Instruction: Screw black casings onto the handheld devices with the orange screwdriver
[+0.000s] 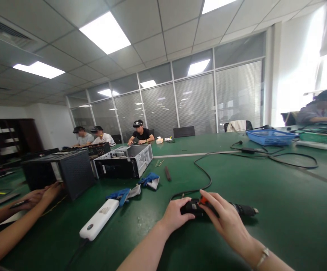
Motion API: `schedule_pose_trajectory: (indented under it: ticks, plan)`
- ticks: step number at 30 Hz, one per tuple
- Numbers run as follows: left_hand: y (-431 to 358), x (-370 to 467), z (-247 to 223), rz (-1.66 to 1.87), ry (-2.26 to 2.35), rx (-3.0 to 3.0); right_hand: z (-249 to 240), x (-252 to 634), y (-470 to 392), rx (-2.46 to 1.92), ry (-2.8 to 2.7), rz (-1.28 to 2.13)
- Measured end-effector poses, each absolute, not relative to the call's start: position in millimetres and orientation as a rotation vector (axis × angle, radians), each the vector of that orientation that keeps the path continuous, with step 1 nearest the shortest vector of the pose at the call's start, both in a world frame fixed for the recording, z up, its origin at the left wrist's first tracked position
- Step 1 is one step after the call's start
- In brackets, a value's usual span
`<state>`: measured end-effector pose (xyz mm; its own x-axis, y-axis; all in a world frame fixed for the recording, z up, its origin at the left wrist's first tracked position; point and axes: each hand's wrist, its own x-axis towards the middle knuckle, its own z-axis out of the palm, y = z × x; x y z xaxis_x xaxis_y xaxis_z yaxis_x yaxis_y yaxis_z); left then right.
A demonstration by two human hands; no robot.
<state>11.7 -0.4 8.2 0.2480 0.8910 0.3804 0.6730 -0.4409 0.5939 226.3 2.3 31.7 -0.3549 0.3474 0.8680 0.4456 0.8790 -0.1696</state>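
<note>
A black elongated corded tool (244,209) lies on the green table in front of me, its narrow tip pointing right. I cannot tell its exact kind. My left hand (177,216) is wrapped round its left end, thumb and fingers on either side of the black body. With my right hand (227,216) I pinch a small orange part (203,200) on the tool's middle between thumb and fingers. My right palm and fingers hide some of the body. The black cord (205,169) loops away behind my left hand.
Left of my hands lie a white power strip (100,220) and blue-grey gloves (150,180). Beyond are an open computer case (124,165) and a dark case (76,173) with a co-worker's hands (43,195) at it. A blue basket (270,137) stands back right.
</note>
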Motion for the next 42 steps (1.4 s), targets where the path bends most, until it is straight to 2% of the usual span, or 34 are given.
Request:
schedule_pose_trajectory:
  ticks: [42]
  plan:
    - [-0.7, 12.5, 6.8, 1.019, 1.419, 2.218, 22.3, 224.2, 3.0, -0.531, -1.953, -0.094]
